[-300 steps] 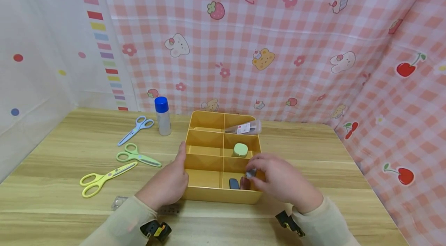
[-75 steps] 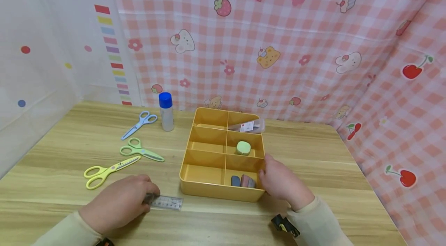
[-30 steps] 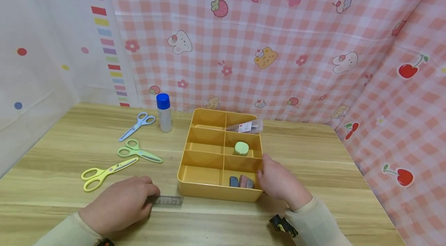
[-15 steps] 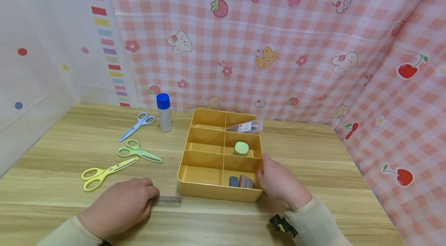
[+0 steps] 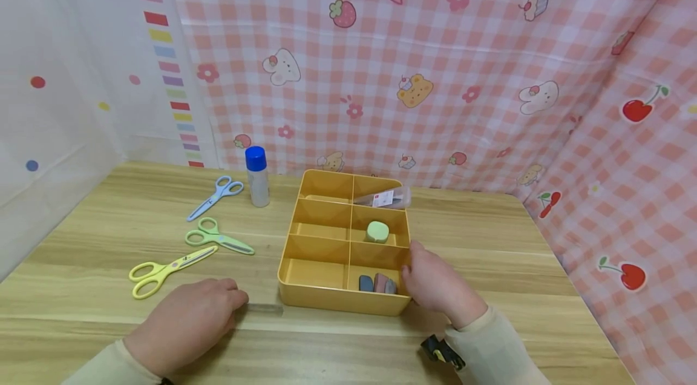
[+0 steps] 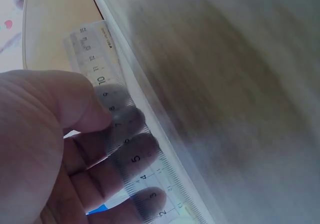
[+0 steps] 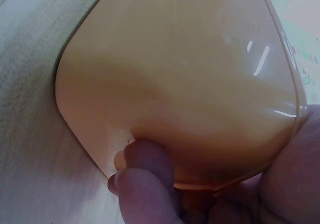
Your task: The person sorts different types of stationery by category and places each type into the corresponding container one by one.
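My left hand [image 5: 187, 324] pinches a clear ruler [image 5: 265, 309] just above the table, left of and in front of the yellow compartment box [image 5: 343, 300]. In the left wrist view the thumb is on the near face of the ruler [image 6: 136, 159], and several fingertips show through it from behind. At the box's front right corner, my right hand [image 5: 442, 282] holds the side wall, thumb at the rim and fingers curled against the outside. Small eraser-like blocks, one blue-grey [image 5: 366, 283], one pinkish [image 5: 380, 283] and one grey [image 5: 390, 287], lie in the front right compartment.
A green rounded block [image 5: 377, 232] sits in the middle right compartment, a clear labelled case [image 5: 383, 198] in the back right one. To the left lie blue scissors [image 5: 215, 198], green scissors [image 5: 219, 236] and yellow scissors [image 5: 173, 271]. A blue-capped bottle [image 5: 258, 178] stands behind.
Ten seconds ago my right hand held the grey block in the front right compartment; now it holds the box wall. My left hand left the box, took the ruler and tilted it towards edge-on.
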{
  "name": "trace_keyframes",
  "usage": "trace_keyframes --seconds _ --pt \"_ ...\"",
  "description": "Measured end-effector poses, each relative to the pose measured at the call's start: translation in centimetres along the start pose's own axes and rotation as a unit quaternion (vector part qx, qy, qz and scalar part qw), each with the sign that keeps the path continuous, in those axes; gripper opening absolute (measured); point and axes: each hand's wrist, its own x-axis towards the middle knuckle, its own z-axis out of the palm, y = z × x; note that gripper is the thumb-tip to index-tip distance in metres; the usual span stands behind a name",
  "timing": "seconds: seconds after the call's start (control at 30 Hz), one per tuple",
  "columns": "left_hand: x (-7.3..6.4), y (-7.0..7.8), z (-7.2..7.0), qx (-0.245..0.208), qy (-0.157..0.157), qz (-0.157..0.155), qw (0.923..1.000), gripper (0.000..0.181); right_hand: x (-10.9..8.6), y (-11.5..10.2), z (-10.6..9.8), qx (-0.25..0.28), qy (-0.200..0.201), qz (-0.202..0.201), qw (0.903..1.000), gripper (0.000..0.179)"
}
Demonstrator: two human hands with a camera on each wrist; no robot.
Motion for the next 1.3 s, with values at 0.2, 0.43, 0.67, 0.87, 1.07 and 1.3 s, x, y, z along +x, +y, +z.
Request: trace_keyframes --seconds 0.2,0.43,0.67,0.87,1.07,1.3 --pt "0.0 -0.1 0.0 0.002 0.029 -0.013 0.9995 0.023 0.0 0.1 0.0 -0.007 0.004 -0.005 1.0 0.046" --pt "-0.1 0.8 -0.3 -0.012 0.003 0.004 0.9999 0.019 0.0 0.0 -0.1 -0.006 0.001 -0.003 1.0 0.046" --pt "-0.2 1.3 -0.4 -0.026 -0.017 0.005 0.9995 0.021 -0.1 0.0 -0.1 -0.006 -0.001 0.002 1.0 0.044" --pt "-0.2 1.4 -0.1 -0.046 -0.037 0.007 0.9982 0.017 -0.1 0.0 -0.1 -0.006 0.0 0.004 1.0 0.045" --pt "-0.2 1.3 0.0 -0.053 -0.034 0.003 0.998 0.018 0.0 0.0 -0.1 -0.002 -0.004 0.008 1.0 0.046" --pt "-0.2 1.2 -0.5 -0.052 -0.009 -0.001 0.9986 0.015 0.0 0.0 -0.1 -0.004 -0.003 0.007 1.0 0.047"
